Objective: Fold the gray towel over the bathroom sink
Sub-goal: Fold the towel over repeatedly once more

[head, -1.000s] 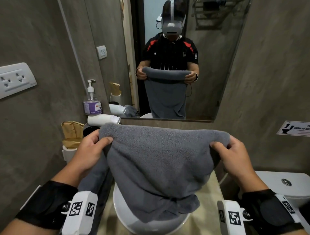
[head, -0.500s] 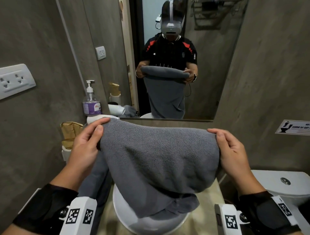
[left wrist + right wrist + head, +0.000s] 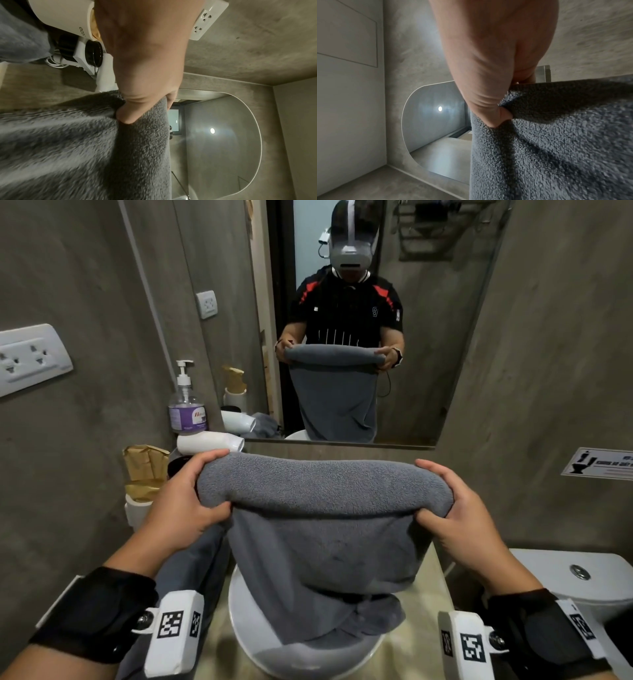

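The gray towel [image 3: 322, 529] hangs between my hands above the round white sink [image 3: 260, 648], its top folded into a thick roll. My left hand [image 3: 191, 501] grips the roll's left end, fingers over the top and thumb pressed in below. At the other end, my right hand [image 3: 452, 505] holds the roll the same way. The towel's lower end lies bunched in the basin. In the left wrist view my left hand [image 3: 137, 102] pinches the towel [image 3: 85, 148]. The right wrist view has my right hand [image 3: 494, 115] with its thumb dug into the towel [image 3: 556, 142].
A mirror [image 3: 359, 302] faces me and reflects a person holding the towel. On the left stand a soap pump bottle [image 3: 186, 405], a white hair dryer [image 3: 209, 441] and a cup of brown paper [image 3: 144, 474]. A toilet tank [image 3: 575, 577] sits at the right.
Both hands rolled the towel's top edge over and toward me, forming a thick fold. They now clamp its ends with thumbs underneath, and the towel hangs shorter.
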Motion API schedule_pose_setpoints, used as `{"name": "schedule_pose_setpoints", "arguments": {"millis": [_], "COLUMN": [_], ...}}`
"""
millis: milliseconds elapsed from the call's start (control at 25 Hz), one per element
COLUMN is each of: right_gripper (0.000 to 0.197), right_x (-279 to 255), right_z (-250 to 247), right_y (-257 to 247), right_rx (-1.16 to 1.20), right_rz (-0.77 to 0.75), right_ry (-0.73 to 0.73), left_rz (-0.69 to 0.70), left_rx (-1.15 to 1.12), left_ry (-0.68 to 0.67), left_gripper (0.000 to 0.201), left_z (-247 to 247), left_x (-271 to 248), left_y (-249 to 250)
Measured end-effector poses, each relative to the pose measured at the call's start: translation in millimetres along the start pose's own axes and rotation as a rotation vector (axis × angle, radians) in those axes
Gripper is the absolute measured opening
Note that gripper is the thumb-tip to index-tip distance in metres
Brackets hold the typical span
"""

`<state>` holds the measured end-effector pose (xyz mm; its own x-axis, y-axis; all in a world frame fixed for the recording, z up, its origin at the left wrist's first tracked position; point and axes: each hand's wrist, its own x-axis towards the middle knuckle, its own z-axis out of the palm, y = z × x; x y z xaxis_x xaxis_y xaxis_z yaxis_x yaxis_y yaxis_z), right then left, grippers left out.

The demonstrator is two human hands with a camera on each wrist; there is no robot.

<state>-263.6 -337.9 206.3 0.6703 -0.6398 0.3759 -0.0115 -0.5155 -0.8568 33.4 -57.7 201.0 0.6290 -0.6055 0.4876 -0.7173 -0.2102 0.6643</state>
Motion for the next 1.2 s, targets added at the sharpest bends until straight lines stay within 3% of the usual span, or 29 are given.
{"name": "schedule_pose_setpoints", "arguments": {"millis": [160,320,480,600,800,920,1040,1200], "right_gripper": [0.059,0.046,0.039,0.03,0.058,0.06,0.05,0.022], "right_x": [1.6,6.5,11.4,13.7,18.6,23.6,35.4,43.1], "right_z": [2.3,-0.6,2.0,5.1,8.1,4.5,-4.3,-1.6], "right_y": [-3.9,-4.4,-4.2,-2.1,-2.5,-8.5,-23.4,-36.0], "right_rx": [0.012,0.015,0.03,0.093,0.156,0.157,0.106,0.077], "right_rz": [0.02,0.016,0.041,0.096,0.13,0.094,0.012,-0.146], "right_ry": [0.064,0.175,0.211,0.224,0.212,0.196,0.197,0.272], "left_rz": [-0.001,0.072,-0.051,-0.1,-0.191,-0.25,-0.194,-0.063], "left_rx": [0.048,0.048,-0.272,-0.363,-0.502,-0.477,-0.465,-0.339], "left_ry": [0.068,0.02,-0.122,-0.029,0.142,0.189,0.216,0.25], "left_gripper": [0.068,0.049,0.038,0.029,0.024,0.028,0.03,0.026], "left_z": [0.5,-10.4,-6.3,2.5,13.5,8.3,-5.8,-16.7], "left_x": [-1.0,2.8,6.8,9.4,10.5,18.6,33.0,39.1], "left_y": [0.5,5.0,1.0,-0.1,12.8,20.9,30.4,41.2]}}
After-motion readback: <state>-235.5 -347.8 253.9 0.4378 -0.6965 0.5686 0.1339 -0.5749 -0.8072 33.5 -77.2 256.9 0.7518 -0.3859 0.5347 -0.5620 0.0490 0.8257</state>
